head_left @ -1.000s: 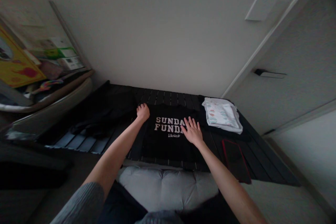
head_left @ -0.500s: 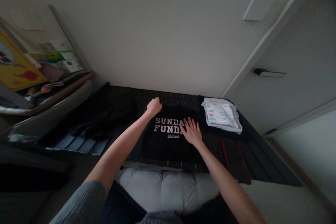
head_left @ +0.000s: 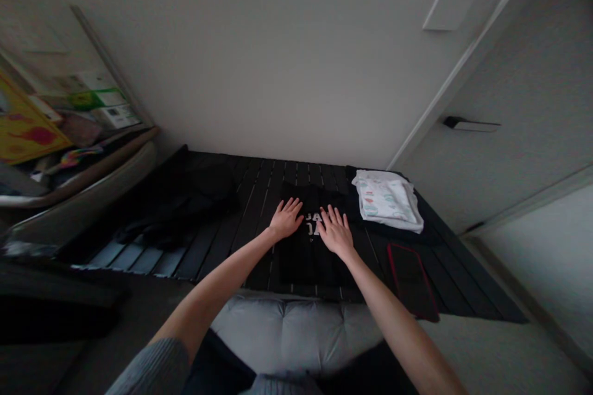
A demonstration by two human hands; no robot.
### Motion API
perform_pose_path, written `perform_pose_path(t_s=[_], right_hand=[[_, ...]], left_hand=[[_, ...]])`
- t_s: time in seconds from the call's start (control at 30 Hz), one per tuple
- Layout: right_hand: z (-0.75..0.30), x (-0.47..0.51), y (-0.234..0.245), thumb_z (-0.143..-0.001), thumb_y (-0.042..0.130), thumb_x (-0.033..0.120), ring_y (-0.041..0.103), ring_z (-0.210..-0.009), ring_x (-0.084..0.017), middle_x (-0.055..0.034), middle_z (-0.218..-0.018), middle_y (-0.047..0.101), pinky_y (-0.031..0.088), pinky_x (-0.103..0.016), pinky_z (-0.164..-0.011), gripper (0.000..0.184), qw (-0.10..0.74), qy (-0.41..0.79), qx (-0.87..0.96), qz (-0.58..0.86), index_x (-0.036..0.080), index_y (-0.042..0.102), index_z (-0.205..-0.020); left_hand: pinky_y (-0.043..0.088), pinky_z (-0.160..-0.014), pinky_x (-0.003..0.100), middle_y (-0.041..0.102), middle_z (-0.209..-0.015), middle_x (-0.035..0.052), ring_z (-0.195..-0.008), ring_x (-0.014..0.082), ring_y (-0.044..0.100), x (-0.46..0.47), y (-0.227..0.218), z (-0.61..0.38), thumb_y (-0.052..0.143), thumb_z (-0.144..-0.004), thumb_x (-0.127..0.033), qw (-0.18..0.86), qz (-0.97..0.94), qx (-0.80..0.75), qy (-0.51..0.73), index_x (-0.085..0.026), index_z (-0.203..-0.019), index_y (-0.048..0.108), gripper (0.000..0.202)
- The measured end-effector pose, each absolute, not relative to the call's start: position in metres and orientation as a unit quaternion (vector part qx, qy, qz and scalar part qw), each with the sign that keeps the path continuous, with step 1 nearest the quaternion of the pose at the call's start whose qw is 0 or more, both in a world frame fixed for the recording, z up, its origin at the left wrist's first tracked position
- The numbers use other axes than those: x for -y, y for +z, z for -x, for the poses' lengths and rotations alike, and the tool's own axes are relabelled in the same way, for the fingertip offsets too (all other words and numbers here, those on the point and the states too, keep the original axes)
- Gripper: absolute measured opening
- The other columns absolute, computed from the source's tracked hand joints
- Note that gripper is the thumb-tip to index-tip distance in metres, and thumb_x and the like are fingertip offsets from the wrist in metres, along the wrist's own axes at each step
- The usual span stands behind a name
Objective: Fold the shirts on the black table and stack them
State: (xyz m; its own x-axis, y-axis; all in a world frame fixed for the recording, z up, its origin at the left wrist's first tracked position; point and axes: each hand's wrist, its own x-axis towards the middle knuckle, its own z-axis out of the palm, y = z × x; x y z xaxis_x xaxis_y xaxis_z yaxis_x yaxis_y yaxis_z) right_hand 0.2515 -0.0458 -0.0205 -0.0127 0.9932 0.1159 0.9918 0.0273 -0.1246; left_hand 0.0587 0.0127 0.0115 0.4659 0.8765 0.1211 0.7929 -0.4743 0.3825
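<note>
A black printed garment (head_left: 308, 262) lies folded on the dark slatted table (head_left: 252, 197). Its left side is turned over, so only a few white letters show between my hands. My left hand (head_left: 286, 220) rests flat on the folded part with fingers spread. Beside it, over the right part of the print, my right hand (head_left: 336, 232) also lies flat with spread fingers. Neither hand grips anything. The edges of the cloth are hard to make out against the dark slats.
Right of my hands is a folded white patterned cloth (head_left: 386, 200) on dark fabric. Nearer me lies a red-edged phone or tablet (head_left: 412, 281). A heap of black cloth (head_left: 185, 203) is at the left. A grey tufted cushion (head_left: 296, 327) sits below the table's near edge.
My left hand has moved slightly right and down and gone from a closed grip to lying flat. The garment's left side is now folded over most of the print. My right hand stays nearly still.
</note>
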Motion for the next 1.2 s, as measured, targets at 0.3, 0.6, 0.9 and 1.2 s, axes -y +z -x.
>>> perform_pose_path(t_s=[0.3,0.6,0.9,1.2], right_hand=[[-0.250,0.046,-0.013,-0.096,0.031,0.046,0.020,-0.141,-0.035,-0.0165,-0.155,0.024,0.021,-0.051,-0.110,0.058,0.160,-0.061,0.613,0.771,0.014,0.039,-0.144],[-0.274,0.019,0.011,-0.089,0.048,0.032,0.051,-0.112,-0.036,-0.0243,-0.114,0.059,0.039,-0.045,-0.091,0.036,0.124,-0.045,0.492,0.861,0.004,0.062,-0.108],[-0.238,-0.002,0.044,-0.090,0.034,0.012,0.066,-0.093,-0.031,-0.0229,-0.099,0.066,0.046,-0.042,-0.082,0.032,0.125,-0.003,0.497,0.859,0.005,0.053,-0.116],[-0.172,-0.016,0.070,-0.092,0.050,0.030,0.069,-0.091,-0.018,-0.0099,-0.111,0.068,0.051,-0.030,-0.083,0.035,0.339,0.211,0.689,0.605,0.020,0.046,-0.125]], left_hand=[[0.022,-0.115,0.048,0.028,-0.156,0.0027,-0.144,0.0274,0.022,0.068,0.003,-0.055,0.031,-0.095,-0.055,0.021,-0.903,-0.413,0.117,-0.027,-0.148,0.031,0.060],[0.022,-0.116,0.044,0.024,-0.156,0.0127,-0.144,0.0258,0.022,0.078,0.013,-0.013,0.032,-0.093,-0.058,0.011,-0.905,-0.416,0.090,-0.013,-0.150,0.023,0.073],[0.019,-0.117,0.044,0.029,-0.154,0.0135,-0.144,0.0246,0.023,0.081,0.010,-0.009,0.030,-0.094,-0.058,0.045,-0.898,-0.417,0.132,-0.011,-0.148,0.027,0.071],[0.026,-0.114,0.046,0.028,-0.155,0.0140,-0.145,0.0247,0.018,0.087,0.016,-0.002,0.034,-0.097,-0.045,0.088,-0.821,-0.498,0.266,-0.013,-0.148,0.023,0.061]])
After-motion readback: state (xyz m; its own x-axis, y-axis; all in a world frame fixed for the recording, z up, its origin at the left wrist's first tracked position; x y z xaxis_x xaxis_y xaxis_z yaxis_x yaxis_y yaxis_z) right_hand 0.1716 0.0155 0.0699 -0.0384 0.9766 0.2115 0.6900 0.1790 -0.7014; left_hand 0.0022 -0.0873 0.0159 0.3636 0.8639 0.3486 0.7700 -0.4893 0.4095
